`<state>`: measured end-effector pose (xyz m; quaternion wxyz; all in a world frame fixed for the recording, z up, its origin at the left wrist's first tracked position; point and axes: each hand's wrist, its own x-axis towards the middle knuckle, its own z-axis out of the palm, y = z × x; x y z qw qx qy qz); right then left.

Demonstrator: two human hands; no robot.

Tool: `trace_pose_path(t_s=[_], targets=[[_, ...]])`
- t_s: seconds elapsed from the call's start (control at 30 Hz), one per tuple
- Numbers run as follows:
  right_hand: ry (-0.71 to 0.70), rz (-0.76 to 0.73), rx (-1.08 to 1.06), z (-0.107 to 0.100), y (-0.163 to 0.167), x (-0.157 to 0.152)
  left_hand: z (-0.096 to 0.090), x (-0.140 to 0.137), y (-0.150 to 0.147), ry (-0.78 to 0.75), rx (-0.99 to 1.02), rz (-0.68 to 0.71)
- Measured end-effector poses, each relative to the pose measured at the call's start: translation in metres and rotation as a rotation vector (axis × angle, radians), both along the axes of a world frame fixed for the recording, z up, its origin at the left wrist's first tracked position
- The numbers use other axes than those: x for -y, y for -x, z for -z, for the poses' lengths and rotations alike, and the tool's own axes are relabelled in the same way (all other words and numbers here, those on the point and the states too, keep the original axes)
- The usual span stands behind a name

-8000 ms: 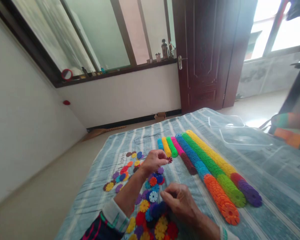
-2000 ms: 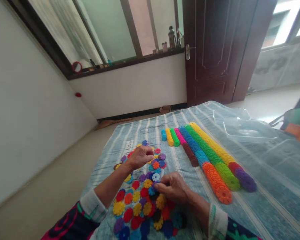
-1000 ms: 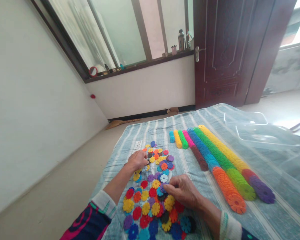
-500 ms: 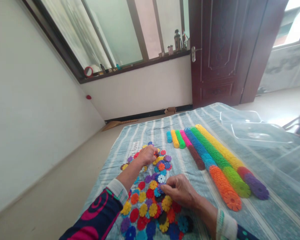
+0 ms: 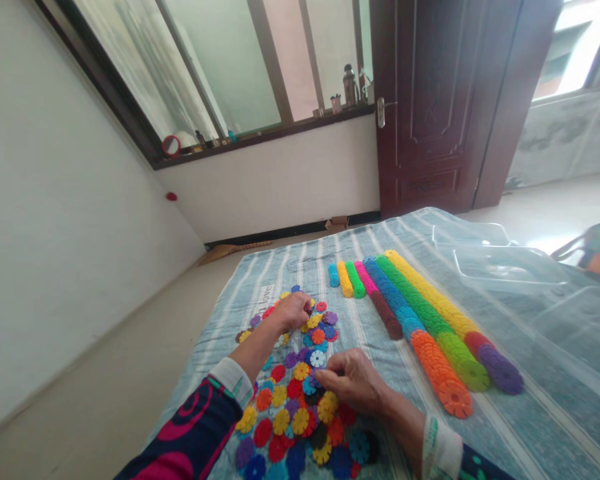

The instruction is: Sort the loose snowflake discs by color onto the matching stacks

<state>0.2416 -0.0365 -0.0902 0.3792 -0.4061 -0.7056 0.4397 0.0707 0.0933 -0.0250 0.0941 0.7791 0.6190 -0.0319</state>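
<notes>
Loose plastic snowflake discs (image 5: 281,421) in many colours lie in a spread-out heap on the striped bedsheet (image 5: 290,267). Over the far part of the heap is my left hand (image 5: 295,310), its fingers curled down among the discs; what they hold, if anything, is hidden. My right hand (image 5: 355,379) is closer to me, at the heap's right side, thumb and forefinger pinched beside a white disc (image 5: 318,359) and a blue one. I cannot make out anything between those fingertips.
Right of the heap, discs lie in rows sorted by colour, among them an orange row (image 5: 443,377), a green row (image 5: 420,303) and a brown row (image 5: 386,315). Clear plastic boxes (image 5: 510,267) stand farther right. A dark red door (image 5: 430,107) is beyond the bed.
The whole view has shifted slightly, so everything sits a little farther left. Both hands stay at nearly the same spots over the discs.
</notes>
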Motion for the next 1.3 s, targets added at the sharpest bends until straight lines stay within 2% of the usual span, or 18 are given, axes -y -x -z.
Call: trace_pose_path(t_s=[0.23, 0.3, 0.43, 0.57, 0.63, 0.73, 0.9, 1.07, 1.3], targets=[[-0.012, 0.014, 0.017, 0.001, 0.002, -0.001, -0.016, -0.006, 0.014, -0.043, 0.129, -0.078], [-0.012, 0.016, 0.027, 0.001, 0.002, -0.002, -0.019, -0.003, 0.009, -0.039, 0.241, -0.097], [0.009, 0.020, 0.035, -0.003, 0.001, -0.003, -0.019, 0.012, -0.025, 0.143, 0.621, -0.082], [0.018, 0.010, 0.041, -0.007, -0.001, -0.003, -0.015, 0.029, -0.073, 0.314, 0.775, 0.029], [0.023, -0.011, 0.029, -0.008, -0.002, -0.004, -0.011, 0.034, -0.095, 0.337, 0.766, 0.097], [0.029, -0.034, 0.001, -0.006, -0.002, -0.005, -0.005, 0.038, -0.121, 0.292, 0.677, 0.180], [0.016, -0.044, -0.029, -0.002, -0.001, -0.007, 0.002, 0.040, -0.147, 0.196, 0.500, 0.257], [-0.027, 0.001, -0.058, -0.004, 0.001, -0.008, 0.005, 0.043, -0.161, 0.117, 0.356, 0.287], [-0.064, 0.013, -0.067, -0.004, 0.000, -0.007, 0.001, 0.046, -0.159, 0.016, 0.198, 0.248]])
